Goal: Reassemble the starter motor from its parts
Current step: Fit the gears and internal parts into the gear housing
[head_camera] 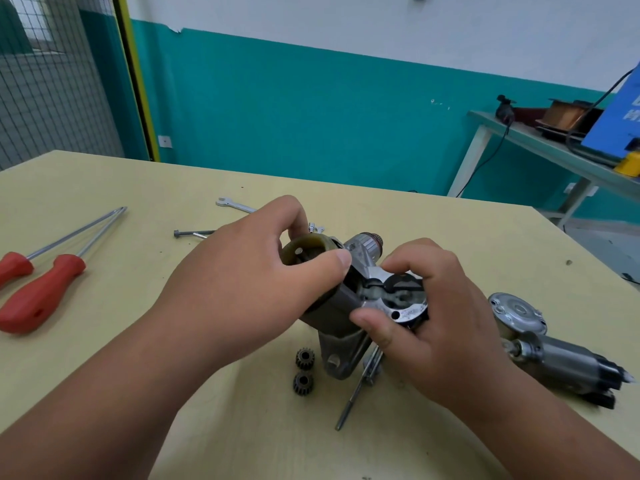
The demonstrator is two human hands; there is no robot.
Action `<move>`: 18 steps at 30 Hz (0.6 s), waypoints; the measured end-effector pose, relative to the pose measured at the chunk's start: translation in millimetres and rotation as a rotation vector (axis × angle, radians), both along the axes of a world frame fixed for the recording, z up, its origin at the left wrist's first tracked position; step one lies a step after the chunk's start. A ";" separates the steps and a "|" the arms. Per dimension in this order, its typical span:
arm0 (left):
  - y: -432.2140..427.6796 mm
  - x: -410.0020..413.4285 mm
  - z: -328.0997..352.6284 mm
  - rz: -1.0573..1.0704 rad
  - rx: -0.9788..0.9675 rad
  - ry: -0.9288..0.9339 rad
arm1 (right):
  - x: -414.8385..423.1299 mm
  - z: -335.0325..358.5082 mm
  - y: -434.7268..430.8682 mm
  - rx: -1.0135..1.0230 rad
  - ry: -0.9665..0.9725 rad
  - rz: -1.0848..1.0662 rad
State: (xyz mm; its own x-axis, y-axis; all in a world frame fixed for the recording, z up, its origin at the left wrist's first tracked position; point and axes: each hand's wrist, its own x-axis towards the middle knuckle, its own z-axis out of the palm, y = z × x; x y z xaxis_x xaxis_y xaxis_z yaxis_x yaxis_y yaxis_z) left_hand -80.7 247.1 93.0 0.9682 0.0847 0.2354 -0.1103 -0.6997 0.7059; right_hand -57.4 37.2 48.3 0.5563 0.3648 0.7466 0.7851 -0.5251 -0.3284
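My left hand grips the dark cylindrical solenoid body, which has a yellowish end cap, at the table's middle. My right hand pinches the round silver housing opening of the starter's drive end, thumb below and fingers on top. The armature with its copper commutator lies just behind. The housing's mounting ear rests on the table. Two small dark pinion gears lie in front. A second starter section with a domed silver end cap lies at the right.
Two red-handled screwdrivers lie at the left. A long bolt and a flat spanner lie behind my hands; another long bolt sits under the housing. The yellow table ends at the right; a side bench stands beyond.
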 end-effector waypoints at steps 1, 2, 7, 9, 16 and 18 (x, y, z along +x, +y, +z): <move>0.7 0.1 0.3 -0.009 -0.016 -0.002 | -0.1 0.6 -0.2 0.005 0.004 0.000; 1.1 0.0 0.6 -0.015 -0.029 -0.003 | -0.2 1.2 -0.3 0.009 0.009 0.002; -0.5 0.8 -0.6 0.028 -0.014 -0.019 | -1.3 0.5 -1.2 -0.022 -0.014 -0.013; -1.7 0.9 -1.4 0.063 -0.004 -0.022 | -1.9 1.3 0.3 -0.035 -0.007 -0.028; -7.1 0.4 -4.0 0.142 0.106 0.022 | -2.9 0.3 5.1 -0.078 -0.046 -0.042; -8.8 0.1 -3.7 0.157 0.135 0.034 | -3.4 0.6 5.3 -0.077 -0.061 -0.038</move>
State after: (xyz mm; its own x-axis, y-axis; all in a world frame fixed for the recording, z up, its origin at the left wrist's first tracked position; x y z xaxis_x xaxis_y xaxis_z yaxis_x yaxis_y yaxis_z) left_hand -80.6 238.3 89.2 0.9532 0.2048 0.2225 0.0294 -0.7949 0.6060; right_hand -60.8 42.5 48.9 0.5256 0.4021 0.7497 0.7812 -0.5770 -0.2382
